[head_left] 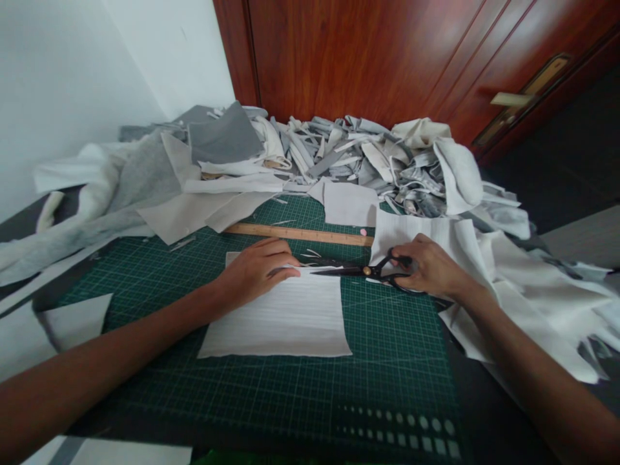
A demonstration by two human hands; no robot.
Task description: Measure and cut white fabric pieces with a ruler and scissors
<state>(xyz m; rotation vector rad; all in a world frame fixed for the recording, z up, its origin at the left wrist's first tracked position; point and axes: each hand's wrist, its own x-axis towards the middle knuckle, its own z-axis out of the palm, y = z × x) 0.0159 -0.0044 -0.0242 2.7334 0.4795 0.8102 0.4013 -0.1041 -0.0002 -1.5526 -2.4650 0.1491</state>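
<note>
A white sheet of fabric-like material with faint stripes [281, 323] lies on the green cutting mat [387, 361]. My left hand [261, 271] pinches its far edge between thumb and fingers. Black scissors [368, 271] with a brass-coloured pivot are in my right hand [426, 265], its fingers through the handles. Their blades point left along the sheet's far edge, close to my left fingertips. Whether the blades are cutting into the material I cannot tell. Thin trimmed slivers [312, 253] lie just beyond the blades.
A wooden ruler [300, 233] lies across the mat beyond my hands. Grey and white scraps [339, 148] are heaped at the back, below a red-brown door [358, 58]. More white material [533, 278] spreads at the right; a grey-white roll [97, 226] lies left.
</note>
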